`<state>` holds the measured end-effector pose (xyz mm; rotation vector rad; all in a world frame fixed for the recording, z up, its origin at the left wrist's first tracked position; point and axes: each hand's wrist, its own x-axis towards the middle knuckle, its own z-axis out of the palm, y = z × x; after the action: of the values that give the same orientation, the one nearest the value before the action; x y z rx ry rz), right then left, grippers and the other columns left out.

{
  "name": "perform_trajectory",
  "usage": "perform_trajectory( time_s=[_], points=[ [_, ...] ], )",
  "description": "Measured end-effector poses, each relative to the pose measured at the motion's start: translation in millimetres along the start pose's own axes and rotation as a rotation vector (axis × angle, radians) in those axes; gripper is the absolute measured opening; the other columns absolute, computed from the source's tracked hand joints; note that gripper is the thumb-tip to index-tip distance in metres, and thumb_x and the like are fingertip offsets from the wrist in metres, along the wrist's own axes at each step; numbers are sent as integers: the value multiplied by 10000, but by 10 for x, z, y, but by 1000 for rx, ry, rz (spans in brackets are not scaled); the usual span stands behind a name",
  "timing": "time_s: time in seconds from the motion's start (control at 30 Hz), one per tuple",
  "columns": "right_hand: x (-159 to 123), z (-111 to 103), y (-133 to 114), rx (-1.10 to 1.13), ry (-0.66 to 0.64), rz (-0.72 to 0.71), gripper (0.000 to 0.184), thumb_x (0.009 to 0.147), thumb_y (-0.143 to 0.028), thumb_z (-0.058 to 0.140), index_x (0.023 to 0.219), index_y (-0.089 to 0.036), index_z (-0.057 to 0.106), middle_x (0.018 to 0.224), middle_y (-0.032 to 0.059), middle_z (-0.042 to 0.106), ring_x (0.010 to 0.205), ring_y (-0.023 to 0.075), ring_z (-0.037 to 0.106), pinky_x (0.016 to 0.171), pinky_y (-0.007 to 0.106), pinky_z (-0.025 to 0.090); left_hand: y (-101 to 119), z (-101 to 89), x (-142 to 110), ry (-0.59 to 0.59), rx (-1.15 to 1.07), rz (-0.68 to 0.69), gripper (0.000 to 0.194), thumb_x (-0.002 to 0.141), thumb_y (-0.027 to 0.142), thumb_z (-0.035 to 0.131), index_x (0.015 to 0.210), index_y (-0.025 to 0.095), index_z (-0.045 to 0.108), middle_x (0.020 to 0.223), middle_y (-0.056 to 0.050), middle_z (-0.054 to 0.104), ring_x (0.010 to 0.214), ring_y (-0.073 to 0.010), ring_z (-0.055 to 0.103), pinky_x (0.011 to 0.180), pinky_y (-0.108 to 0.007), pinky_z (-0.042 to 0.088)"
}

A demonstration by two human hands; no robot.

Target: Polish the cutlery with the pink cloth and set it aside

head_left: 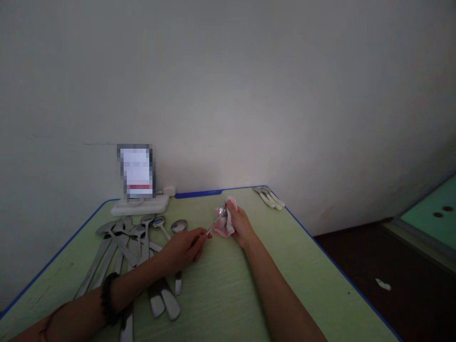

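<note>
Slanting fwd-R, bowl-first, spoon (213,225) spans L hand (183,250) to cloth (225,230) in R hand (242,226).

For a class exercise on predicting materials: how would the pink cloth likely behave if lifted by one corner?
The pink cloth would probably flop and sag, since it bunches in loose folds in the right hand. It looks thin and small, so likely light. Crumpled like that, it seems unlikely to roll.

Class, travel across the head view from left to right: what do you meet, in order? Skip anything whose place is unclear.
Lit screen on its white stand, left hand, pink cloth, right hand, white-handled cutlery, small pale scrap on the dark floor.
</note>
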<state>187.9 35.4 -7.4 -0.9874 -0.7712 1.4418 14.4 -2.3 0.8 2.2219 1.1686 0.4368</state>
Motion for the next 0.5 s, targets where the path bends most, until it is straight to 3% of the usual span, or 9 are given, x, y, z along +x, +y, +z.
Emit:
perform_trajectory(
  time_s=[0.33,0.5],
  points=[
    [27,-12,31,-41,75,-44,370,659,-526,595,692,-161,539,535,-33,551,471,89,482,477,207,393,20,1,8,-12,-23,-16,316,905,345,277,873,186,548,516,44,563,508,-120,544,560,-200,380],
    [3,122,140,-23,169,-71,404,659,-580,561,687,-179,519,513,-45,521,429,85,462,426,205,368,30,2,6,13,67,-21,358,905,379,287,754,186,547,573,24,568,558,-123,541,544,-199,350]
  ],
)
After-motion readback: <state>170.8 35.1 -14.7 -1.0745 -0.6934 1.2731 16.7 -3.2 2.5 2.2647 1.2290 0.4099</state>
